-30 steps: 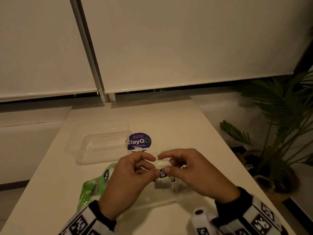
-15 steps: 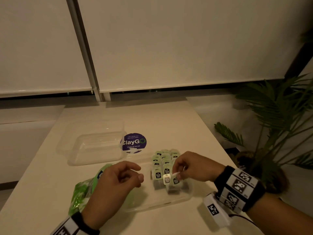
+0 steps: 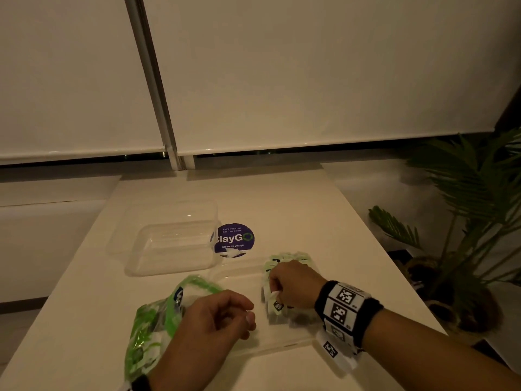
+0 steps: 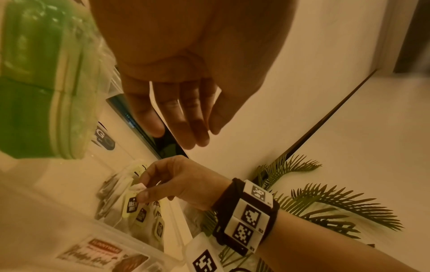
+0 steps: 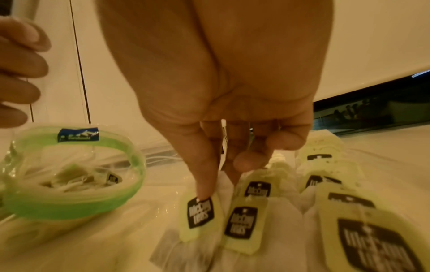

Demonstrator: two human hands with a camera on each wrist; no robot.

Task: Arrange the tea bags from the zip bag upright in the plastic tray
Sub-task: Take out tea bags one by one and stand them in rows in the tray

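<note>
A clear plastic tray (image 3: 282, 347) lies in front of me, with several tea bags (image 3: 287, 258) standing in rows in its right part. My right hand (image 3: 275, 296) pinches one tea bag (image 3: 277, 306) by its top at the near end of the rows; the thumb (image 5: 204, 193) sits on its pale green tag (image 5: 197, 217). My left hand (image 3: 248, 317) hovers over the tray's left part with relaxed fingers (image 4: 186, 128), holding nothing. The green-rimmed zip bag (image 3: 152, 320) lies open to the left, more tea bags (image 5: 76, 176) inside it.
A second clear plastic container (image 3: 169, 244) sits at the back left of the white table (image 3: 282, 198). A round purple ClayGo sticker (image 3: 234, 239) is stuck beside it. The table's right edge drops off toward a potted palm (image 3: 465, 221).
A second ago both hands held the tea bag together. The left hand has let go and drawn back left; the right hand has brought the bag down to the rows in the tray.
</note>
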